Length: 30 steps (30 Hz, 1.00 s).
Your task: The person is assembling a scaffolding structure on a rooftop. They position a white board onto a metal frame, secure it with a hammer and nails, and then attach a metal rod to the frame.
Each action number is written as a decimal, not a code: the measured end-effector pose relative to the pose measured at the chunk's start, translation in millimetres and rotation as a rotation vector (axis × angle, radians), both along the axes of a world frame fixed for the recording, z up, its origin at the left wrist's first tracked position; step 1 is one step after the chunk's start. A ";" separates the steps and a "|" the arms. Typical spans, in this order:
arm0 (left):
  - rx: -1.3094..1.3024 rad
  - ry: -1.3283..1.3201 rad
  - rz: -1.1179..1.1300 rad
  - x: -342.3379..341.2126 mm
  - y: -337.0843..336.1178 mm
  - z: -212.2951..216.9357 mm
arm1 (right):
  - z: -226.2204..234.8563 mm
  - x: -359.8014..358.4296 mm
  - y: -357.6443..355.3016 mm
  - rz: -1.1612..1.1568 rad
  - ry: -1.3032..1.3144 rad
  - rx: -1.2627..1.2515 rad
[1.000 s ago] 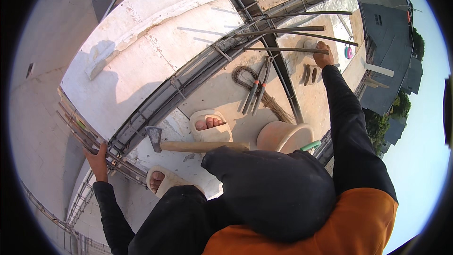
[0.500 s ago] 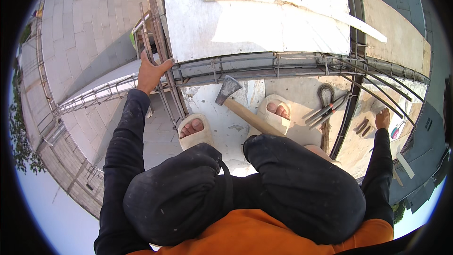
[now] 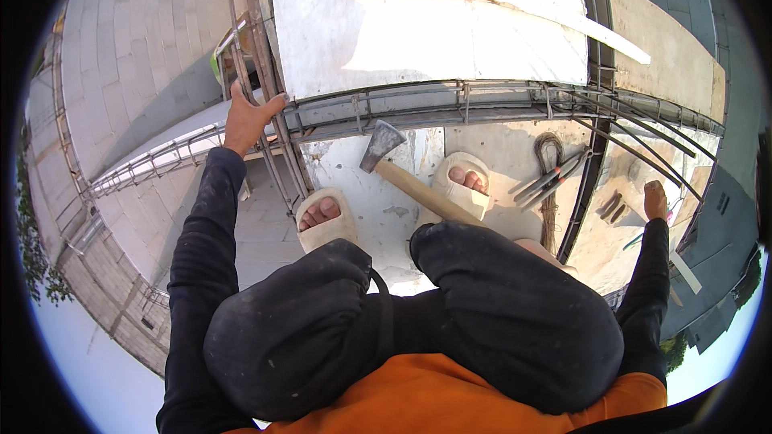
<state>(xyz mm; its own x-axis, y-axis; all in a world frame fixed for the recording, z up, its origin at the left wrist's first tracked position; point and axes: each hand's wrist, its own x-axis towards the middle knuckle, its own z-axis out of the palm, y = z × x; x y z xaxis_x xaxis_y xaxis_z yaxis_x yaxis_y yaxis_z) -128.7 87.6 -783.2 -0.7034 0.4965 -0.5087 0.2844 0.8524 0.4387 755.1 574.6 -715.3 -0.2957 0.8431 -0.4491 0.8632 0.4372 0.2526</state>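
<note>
My left hand (image 3: 251,120) is wrapped around the upright rusty steel bars (image 3: 269,80) at the left, its thumb across one of them. Far to the right, my right hand (image 3: 655,199) is closed like a fist above a pale board; anything inside it is hidden. Between my feet lies a hatchet (image 3: 383,143) with a grey metal head, its wooden handle (image 3: 426,193) running toward my right knee. A bundle of tie wire (image 3: 548,221) rests right of my right foot, with long-handled pincers (image 3: 553,179) across it.
A rebar cage (image 3: 418,100) crosses in front of my feet, with loose bars (image 3: 655,141) sticking out at the right. White panels (image 3: 434,24) lie beyond it. Two small dark pieces (image 3: 613,207) lie near my right hand. Gaps open to lower levels at the left.
The view has shifted slightly. My right hand has drawn its fingers in, and a pale round patch beside it no longer shows. The left hand keeps its hold on the bars.
</note>
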 end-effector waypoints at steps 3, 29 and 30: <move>0.046 -0.115 0.023 -1.8 4.3 -7.2 | 29.6 6.5 -5.1 -0.071 -0.052 -0.009; 0.679 -1.023 0.196 157.2 -10.9 63.4 | 33.9 -589.6 -326.8 -0.524 0.745 -1.349; 0.704 -1.020 0.198 158.3 -11.3 61.5 | 34.2 -591.1 -326.9 -0.525 0.745 -1.345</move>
<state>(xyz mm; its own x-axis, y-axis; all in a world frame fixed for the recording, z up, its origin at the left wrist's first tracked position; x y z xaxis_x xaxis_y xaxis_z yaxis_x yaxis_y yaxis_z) 29.6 76.3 -721.7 -0.2397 0.8120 -0.5321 -0.5575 0.3336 0.7602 164.0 247.8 -681.1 -0.5954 0.0540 -0.8016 0.7297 -0.3811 -0.5677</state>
